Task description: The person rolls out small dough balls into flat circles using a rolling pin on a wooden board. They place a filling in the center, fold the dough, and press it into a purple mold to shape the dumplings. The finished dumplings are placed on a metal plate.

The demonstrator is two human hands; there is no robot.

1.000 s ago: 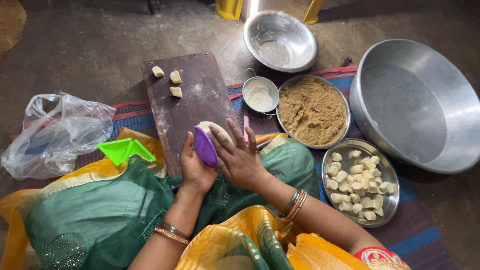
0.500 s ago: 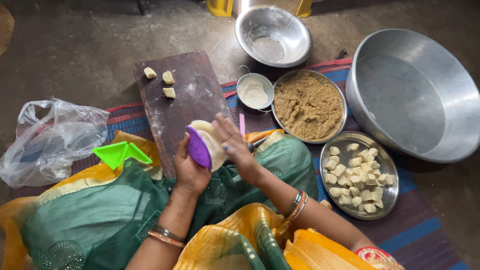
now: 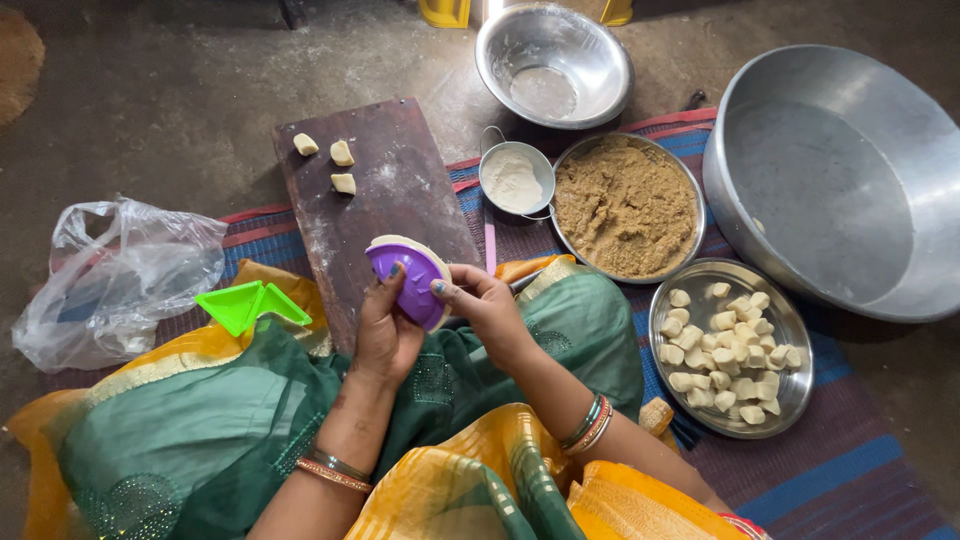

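Your two hands close a purple dumpling mould over the wooden board.

Your left hand [image 3: 385, 335] cups the purple mould [image 3: 410, 280] from below while your right hand [image 3: 485, 305] presses its fingers against the folded half, so the two halves stay squeezed together over the pale dough that shows at the rim. It sits at the near end of the dark wooden board [image 3: 385, 190], which carries three small dough pieces [image 3: 330, 165] at its far end. A green triangular mould [image 3: 250, 305] lies open on your lap cloth. To the right, a steel plate [image 3: 790, 395] holds many dough balls. Beyond that, a steel dish [image 3: 690, 190] is full of brown crumbly filling, a small steel cup [image 3: 490, 160] holds white flour, and a big steel basin [image 3: 930, 130] shows nothing inside.
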